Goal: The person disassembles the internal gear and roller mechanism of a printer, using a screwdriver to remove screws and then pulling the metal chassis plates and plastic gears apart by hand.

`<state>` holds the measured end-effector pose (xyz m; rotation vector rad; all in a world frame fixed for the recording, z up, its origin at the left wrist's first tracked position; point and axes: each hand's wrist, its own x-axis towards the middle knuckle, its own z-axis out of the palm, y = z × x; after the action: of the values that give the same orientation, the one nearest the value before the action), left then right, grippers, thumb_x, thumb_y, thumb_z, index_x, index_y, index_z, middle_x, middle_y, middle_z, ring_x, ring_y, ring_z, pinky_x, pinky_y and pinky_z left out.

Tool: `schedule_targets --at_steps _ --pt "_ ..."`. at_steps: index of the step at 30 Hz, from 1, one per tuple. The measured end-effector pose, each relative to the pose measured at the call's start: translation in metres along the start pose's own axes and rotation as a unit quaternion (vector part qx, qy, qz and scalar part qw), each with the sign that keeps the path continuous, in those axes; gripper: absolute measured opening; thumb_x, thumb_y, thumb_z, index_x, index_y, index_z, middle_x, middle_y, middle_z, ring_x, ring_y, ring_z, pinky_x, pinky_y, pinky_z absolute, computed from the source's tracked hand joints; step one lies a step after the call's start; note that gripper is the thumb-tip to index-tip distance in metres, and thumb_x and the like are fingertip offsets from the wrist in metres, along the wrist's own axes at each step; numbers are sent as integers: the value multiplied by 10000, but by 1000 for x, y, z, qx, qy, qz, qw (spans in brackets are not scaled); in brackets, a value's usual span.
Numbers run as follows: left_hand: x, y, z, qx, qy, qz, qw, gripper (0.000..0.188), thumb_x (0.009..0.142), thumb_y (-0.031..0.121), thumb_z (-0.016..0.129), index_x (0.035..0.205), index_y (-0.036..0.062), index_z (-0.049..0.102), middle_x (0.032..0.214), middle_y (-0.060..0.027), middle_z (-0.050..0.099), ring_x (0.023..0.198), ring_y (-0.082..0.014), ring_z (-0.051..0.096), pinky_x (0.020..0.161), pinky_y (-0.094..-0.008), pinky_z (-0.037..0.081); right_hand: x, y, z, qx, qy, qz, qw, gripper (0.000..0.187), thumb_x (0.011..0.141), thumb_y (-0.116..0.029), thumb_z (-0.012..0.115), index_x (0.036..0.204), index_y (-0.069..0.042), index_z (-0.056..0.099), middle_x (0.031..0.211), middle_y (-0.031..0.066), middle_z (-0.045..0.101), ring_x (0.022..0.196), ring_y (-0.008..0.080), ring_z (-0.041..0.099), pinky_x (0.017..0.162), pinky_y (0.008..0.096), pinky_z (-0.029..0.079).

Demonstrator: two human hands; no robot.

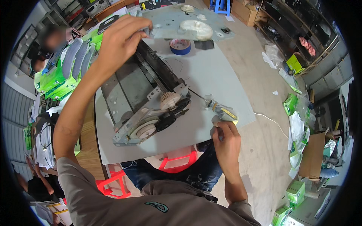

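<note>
My left hand (pixel 122 39) reaches up over the table and pinches the near left edge of a grey metal plate (pixel 166 23) between thumb and fingers. A large white round gear (pixel 196 29) sits on that plate. Below lies a dark printer-like chassis (pixel 126 88), with cream gears (pixel 170 101) and black ones at its near right end. My right hand (pixel 227 141) is closed around the end of a screwdriver (pixel 223 110) with a clear and yellow handle. Its thin shaft points up and left to the side of the chassis; I cannot tell whether the tip touches it.
A roll of blue tape (pixel 180 47) lies on the grey tabletop (pixel 217 81) behind the chassis. Green packages (pixel 56 81) are piled at the left, near other people. A red stool (pixel 180 162) stands under the near edge. Shelves (pixel 298 37) line the far right.
</note>
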<state>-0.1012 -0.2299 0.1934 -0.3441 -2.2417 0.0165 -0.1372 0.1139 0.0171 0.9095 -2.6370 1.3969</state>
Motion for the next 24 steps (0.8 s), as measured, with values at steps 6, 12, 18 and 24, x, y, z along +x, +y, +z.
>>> schedule_targets --at_steps 6,12,18,24 --pt "-22 25 -37 40 53 63 996 295 630 -127 680 904 -19 668 867 -111 681 786 -289 659 711 -354 536 0 -1 2 15 0 -21 1000 269 785 21 669 1052 17 699 888 134 637 706 265 652 657 356 535" --pt "-44 45 -72 119 69 159 978 194 658 -41 691 848 -18 661 848 -127 676 812 -279 693 645 -334 577 -10 -12 -5 86 -19 -12 996 333 751 78 642 1075 33 705 849 108 586 701 200 607 661 309 514" --pt "-61 60 -98 143 60 180 971 208 639 50 730 824 -12 661 841 -119 677 825 -281 690 630 -312 579 -17 -28 -9 132 -35 -50 989 332 748 109 618 1058 29 706 869 115 585 734 189 600 691 279 491" --pt "-84 79 -113 118 56 152 980 181 681 -46 671 861 -19 683 924 -139 698 910 -318 702 721 -355 593 -27 -50 -24 191 -7 -46 981 324 787 124 576 1062 14 707 906 72 548 794 151 556 703 264 470"
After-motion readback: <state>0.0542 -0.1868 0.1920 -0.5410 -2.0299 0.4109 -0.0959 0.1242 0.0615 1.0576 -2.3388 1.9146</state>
